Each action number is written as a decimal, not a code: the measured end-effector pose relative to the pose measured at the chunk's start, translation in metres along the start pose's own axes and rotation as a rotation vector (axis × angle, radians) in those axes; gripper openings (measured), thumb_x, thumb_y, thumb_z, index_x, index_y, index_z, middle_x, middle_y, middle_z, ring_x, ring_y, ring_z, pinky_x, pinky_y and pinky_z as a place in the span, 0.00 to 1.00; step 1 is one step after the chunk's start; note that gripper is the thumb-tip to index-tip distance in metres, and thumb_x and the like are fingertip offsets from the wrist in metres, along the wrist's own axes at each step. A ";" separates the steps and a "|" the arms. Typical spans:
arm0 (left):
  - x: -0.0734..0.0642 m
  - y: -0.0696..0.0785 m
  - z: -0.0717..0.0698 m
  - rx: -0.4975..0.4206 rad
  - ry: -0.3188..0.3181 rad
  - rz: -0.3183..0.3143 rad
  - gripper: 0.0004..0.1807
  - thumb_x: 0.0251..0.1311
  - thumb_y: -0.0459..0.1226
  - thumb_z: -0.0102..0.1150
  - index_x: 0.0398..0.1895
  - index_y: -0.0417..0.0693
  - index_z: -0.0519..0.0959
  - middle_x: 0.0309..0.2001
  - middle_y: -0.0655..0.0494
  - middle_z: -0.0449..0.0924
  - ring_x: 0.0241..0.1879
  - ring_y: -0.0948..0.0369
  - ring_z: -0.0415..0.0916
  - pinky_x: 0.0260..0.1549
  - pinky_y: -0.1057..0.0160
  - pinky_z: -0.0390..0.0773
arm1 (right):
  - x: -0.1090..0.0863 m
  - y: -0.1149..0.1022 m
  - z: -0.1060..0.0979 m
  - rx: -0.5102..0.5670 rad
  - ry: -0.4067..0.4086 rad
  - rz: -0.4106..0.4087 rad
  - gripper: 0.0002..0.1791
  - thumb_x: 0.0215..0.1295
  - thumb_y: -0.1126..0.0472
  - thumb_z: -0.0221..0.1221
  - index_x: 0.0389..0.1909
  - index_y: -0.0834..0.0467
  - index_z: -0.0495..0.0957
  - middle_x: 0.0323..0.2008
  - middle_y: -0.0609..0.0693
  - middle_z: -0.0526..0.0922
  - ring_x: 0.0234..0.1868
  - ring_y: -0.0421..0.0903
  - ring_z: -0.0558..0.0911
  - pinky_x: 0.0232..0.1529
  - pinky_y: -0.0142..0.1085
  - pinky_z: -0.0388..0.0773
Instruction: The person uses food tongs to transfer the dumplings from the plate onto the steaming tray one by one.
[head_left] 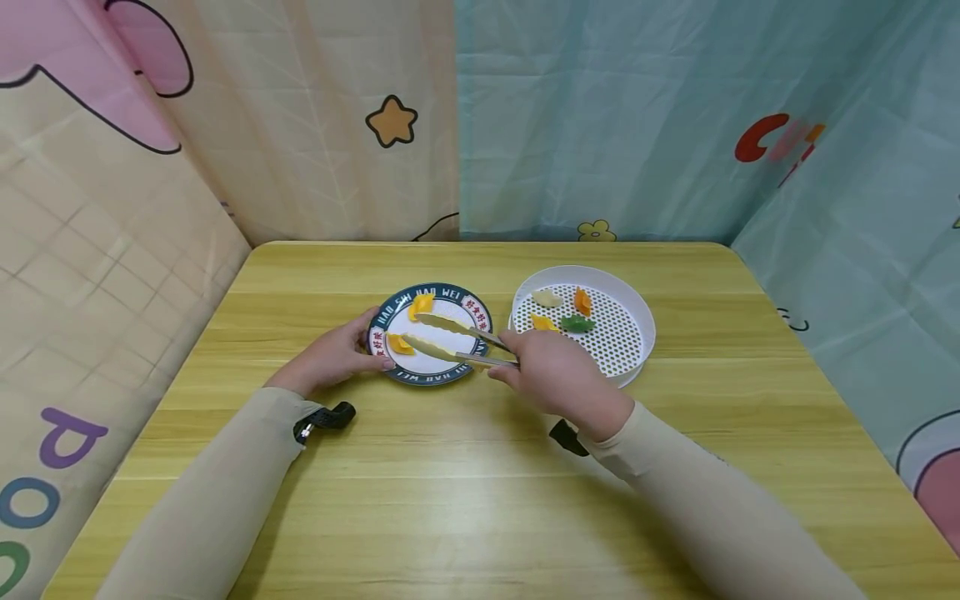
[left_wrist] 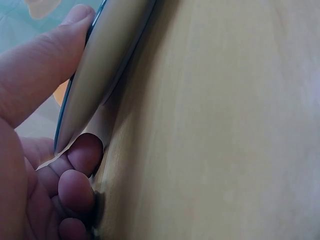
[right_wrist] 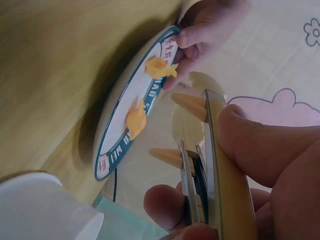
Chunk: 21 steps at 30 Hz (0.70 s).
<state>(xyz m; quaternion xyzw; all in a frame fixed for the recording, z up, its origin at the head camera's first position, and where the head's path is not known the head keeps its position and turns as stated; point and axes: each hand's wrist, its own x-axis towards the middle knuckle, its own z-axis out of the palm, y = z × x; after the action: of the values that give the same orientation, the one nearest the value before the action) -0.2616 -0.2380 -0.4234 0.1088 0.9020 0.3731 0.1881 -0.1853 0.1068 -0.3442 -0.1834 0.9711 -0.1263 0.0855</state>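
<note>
My left hand [head_left: 337, 354] grips the left edge of a round blue-rimmed plate [head_left: 474, 305], thumb on the rim. In the left wrist view its fingers [left_wrist: 77, 192] curl beneath the plate [left_wrist: 107, 55]. Two dumplings lie on the plate: a yellow one [head_left: 422, 307] at the back and a yellow-orange one [head_left: 400, 343] at the left. My right hand [head_left: 558, 375] holds metal tongs [head_left: 480, 360] over the plate. The tongs' tips are spread, nothing between them, and overlap the dumplings' edges in the head view.
Right of the plate stands a white round steamer basket [head_left: 618, 333] with a perforated floor. In it lie several dumplings: white [head_left: 547, 297], orange [head_left: 582, 301], yellow [head_left: 543, 322] and green [head_left: 577, 323]. Printed curtains [head_left: 525, 125] hang around the wooden table [head_left: 450, 500].
</note>
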 end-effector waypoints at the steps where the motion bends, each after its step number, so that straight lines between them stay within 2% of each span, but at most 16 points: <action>1: 0.000 0.000 0.000 -0.002 0.000 0.003 0.64 0.60 0.59 0.74 0.88 0.56 0.41 0.73 0.45 0.71 0.61 0.49 0.71 0.69 0.46 0.67 | 0.002 -0.003 0.003 -0.003 -0.003 0.000 0.19 0.73 0.41 0.64 0.53 0.50 0.80 0.28 0.46 0.80 0.31 0.47 0.77 0.29 0.38 0.72; 3: 0.000 -0.001 0.000 -0.012 0.000 0.006 0.64 0.60 0.58 0.74 0.88 0.56 0.41 0.72 0.45 0.72 0.60 0.50 0.72 0.66 0.49 0.67 | 0.005 -0.008 0.006 0.000 -0.007 0.000 0.18 0.72 0.41 0.64 0.50 0.50 0.80 0.28 0.46 0.80 0.31 0.47 0.78 0.30 0.38 0.73; 6: 0.001 -0.002 0.001 -0.024 -0.001 0.008 0.64 0.59 0.58 0.75 0.88 0.57 0.41 0.72 0.46 0.71 0.60 0.50 0.71 0.65 0.51 0.67 | 0.010 -0.013 0.011 -0.008 -0.026 0.008 0.19 0.73 0.40 0.64 0.52 0.50 0.81 0.30 0.47 0.81 0.33 0.48 0.78 0.31 0.38 0.73; 10: 0.001 -0.002 0.001 -0.031 -0.004 0.002 0.66 0.58 0.60 0.75 0.88 0.57 0.40 0.75 0.44 0.69 0.62 0.49 0.69 0.68 0.48 0.65 | 0.016 -0.019 0.015 -0.011 -0.074 0.040 0.28 0.72 0.39 0.63 0.65 0.50 0.80 0.36 0.48 0.82 0.36 0.48 0.79 0.33 0.38 0.74; 12: 0.000 -0.002 0.001 -0.029 -0.006 0.000 0.67 0.57 0.61 0.75 0.88 0.57 0.39 0.76 0.43 0.68 0.63 0.48 0.69 0.70 0.46 0.65 | 0.018 -0.022 0.017 -0.021 -0.099 0.049 0.30 0.73 0.39 0.63 0.68 0.49 0.78 0.37 0.48 0.83 0.37 0.48 0.79 0.32 0.37 0.74; 15: -0.001 -0.001 0.001 -0.028 -0.009 -0.002 0.67 0.57 0.61 0.74 0.88 0.56 0.39 0.77 0.43 0.66 0.64 0.48 0.69 0.72 0.45 0.64 | 0.022 -0.024 0.021 -0.056 -0.121 0.051 0.29 0.73 0.38 0.62 0.67 0.49 0.78 0.36 0.49 0.82 0.38 0.48 0.78 0.32 0.37 0.74; 18: -0.002 0.000 0.000 -0.026 -0.009 0.003 0.66 0.59 0.60 0.74 0.88 0.55 0.39 0.76 0.42 0.67 0.63 0.48 0.70 0.70 0.46 0.66 | 0.024 -0.024 0.023 -0.088 -0.122 0.050 0.27 0.74 0.38 0.61 0.64 0.49 0.79 0.35 0.50 0.81 0.38 0.49 0.78 0.32 0.38 0.74; 21: -0.002 0.002 0.000 -0.022 -0.010 0.008 0.65 0.60 0.59 0.73 0.88 0.54 0.38 0.76 0.43 0.67 0.63 0.49 0.70 0.69 0.47 0.67 | 0.026 -0.025 0.025 -0.096 -0.125 0.055 0.29 0.74 0.37 0.61 0.67 0.48 0.79 0.37 0.50 0.81 0.39 0.49 0.77 0.31 0.38 0.74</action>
<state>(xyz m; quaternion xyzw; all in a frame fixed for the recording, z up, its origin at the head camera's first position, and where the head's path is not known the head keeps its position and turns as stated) -0.2593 -0.2378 -0.4215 0.1123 0.8964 0.3833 0.1922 -0.1955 0.0694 -0.3644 -0.1680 0.9735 -0.0654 0.1407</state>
